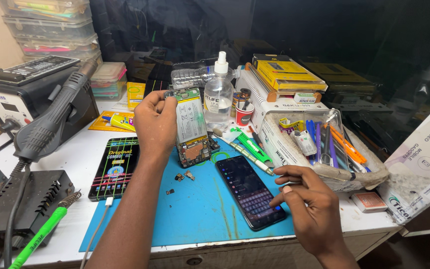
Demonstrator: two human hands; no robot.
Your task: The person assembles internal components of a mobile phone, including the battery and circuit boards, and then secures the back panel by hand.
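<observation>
Head view: left hand (155, 124) pinches an opened phone body (191, 129), held upright above the blue mat (195, 209). Right hand (307, 199), grip loosely spread, fingertip touching the lit phone (250, 192) lying flat on the mat. Loose small parts (184, 176) lie between.

We see our left forearm extended forward and upward from the lower centre, wrist straight. The left hand (155, 122) is raised, back toward us, its grip closed with fingers curled at the top. Our right hand (308, 195) enters from the lower right, palm down, fingers spread and bent, index fingertip lowered.
</observation>
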